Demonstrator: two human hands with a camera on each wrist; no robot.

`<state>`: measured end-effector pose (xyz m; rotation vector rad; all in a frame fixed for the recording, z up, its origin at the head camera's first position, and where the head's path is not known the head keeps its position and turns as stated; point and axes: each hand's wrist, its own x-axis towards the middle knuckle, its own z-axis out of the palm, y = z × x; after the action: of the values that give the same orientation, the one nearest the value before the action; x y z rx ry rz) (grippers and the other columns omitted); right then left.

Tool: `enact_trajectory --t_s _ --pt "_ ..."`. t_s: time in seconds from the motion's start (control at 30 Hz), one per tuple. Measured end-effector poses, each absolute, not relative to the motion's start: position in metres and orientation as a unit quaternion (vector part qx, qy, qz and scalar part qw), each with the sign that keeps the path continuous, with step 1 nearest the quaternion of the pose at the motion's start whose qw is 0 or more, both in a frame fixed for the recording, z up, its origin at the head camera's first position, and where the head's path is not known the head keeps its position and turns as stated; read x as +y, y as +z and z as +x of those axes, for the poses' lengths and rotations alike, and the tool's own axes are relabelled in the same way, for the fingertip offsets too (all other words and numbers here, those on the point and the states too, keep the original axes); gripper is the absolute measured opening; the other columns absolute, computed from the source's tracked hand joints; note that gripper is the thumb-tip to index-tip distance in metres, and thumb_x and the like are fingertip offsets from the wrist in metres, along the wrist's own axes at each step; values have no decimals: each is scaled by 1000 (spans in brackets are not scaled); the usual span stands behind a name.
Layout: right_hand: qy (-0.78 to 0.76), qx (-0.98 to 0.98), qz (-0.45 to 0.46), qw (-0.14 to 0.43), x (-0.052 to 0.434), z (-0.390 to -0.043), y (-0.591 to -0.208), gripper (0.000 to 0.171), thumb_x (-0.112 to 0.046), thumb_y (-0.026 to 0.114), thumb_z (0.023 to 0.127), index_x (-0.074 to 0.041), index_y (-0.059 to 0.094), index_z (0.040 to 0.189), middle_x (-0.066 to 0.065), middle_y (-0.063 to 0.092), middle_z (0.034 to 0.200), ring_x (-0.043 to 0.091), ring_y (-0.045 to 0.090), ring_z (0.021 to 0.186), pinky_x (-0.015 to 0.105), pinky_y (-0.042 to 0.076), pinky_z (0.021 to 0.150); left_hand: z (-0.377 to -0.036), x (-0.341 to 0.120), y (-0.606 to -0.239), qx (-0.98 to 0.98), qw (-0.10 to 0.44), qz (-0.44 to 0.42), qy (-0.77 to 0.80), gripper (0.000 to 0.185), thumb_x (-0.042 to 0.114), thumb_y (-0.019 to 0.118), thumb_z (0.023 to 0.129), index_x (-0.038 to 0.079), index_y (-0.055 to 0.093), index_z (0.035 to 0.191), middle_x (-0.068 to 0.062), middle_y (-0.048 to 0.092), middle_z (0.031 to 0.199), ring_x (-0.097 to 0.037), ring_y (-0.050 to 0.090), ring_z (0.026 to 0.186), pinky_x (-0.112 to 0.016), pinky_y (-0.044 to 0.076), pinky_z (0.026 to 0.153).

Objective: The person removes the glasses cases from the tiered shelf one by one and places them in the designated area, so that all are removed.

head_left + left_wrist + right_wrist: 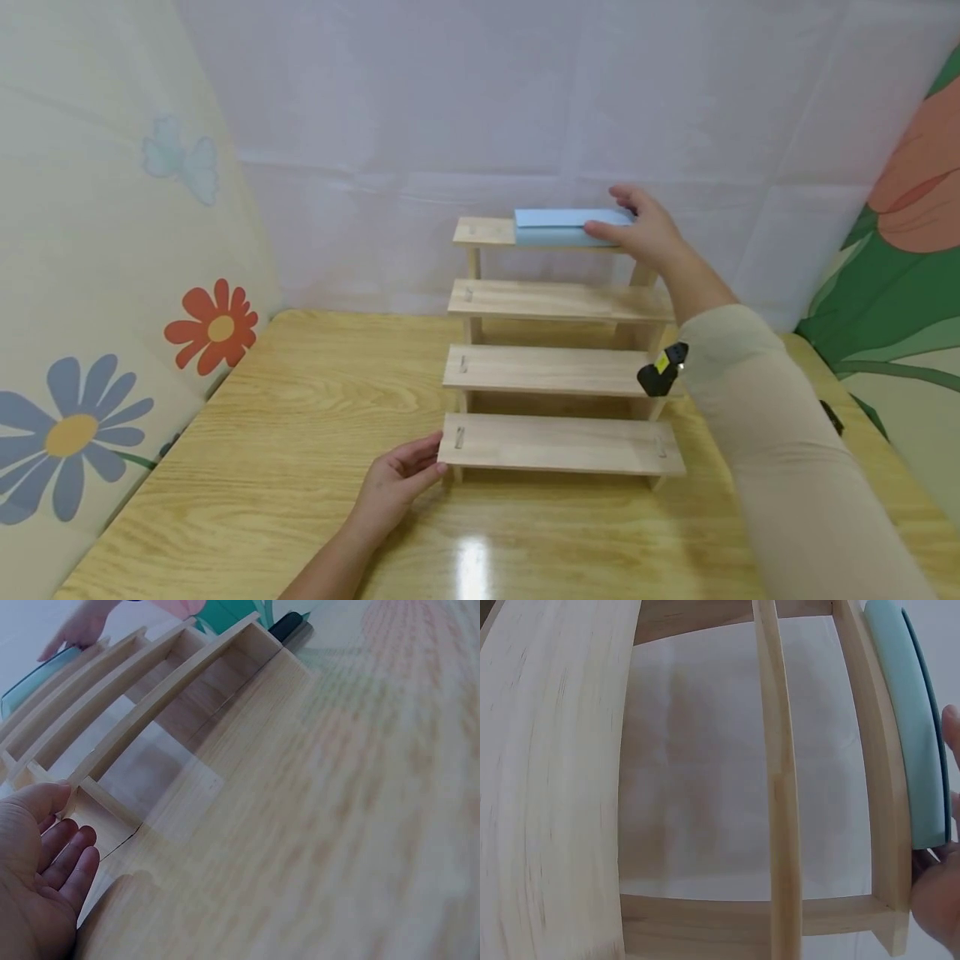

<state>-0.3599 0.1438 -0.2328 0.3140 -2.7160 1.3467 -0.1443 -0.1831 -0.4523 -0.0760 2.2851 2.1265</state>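
- Above, the right hand point(648, 229) grips the blue box point(570, 226) on the top step of the wooden rack point(558, 367);
- only the left wrist view shows the left hand point(37, 877) with relaxed, straight fingers, touching the lowest step's corner.

**Open tabletop at the front and left, stepped rack blocking the middle**

A four-step wooden rack point(558, 350) stands mid-table. Bare wooden table point(300, 433) lies open from 6 to 10 o'clock of it. A white backdrop point(525, 100) closes 12 o'clock; flowered panels point(97, 292) wall 9 and 3 o'clock.
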Motion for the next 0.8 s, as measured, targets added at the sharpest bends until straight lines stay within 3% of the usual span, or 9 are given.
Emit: enact_trajectory --t_s 0.4,0.8 --pt "418 -903 99 21 141 -362 -231 86 -45 72 86 -16 29 154 13 32 159 32 33 143 47 28 120 -143 -184 -451 729 15 -12 684 46 -1 70 86 -8 57 129 -25 63 126 -3 66 97 -17 56 84" --pt "393 -911 122 24 140 -361 -231 74 -39 74 86 -8 43 146 17 45 149 34 42 134 49 31 117 -145 -184 -448 736 15 -10 677 45 0 70 86 -7 57 129 -25 63 126 -2 65 97 -17 56 84"
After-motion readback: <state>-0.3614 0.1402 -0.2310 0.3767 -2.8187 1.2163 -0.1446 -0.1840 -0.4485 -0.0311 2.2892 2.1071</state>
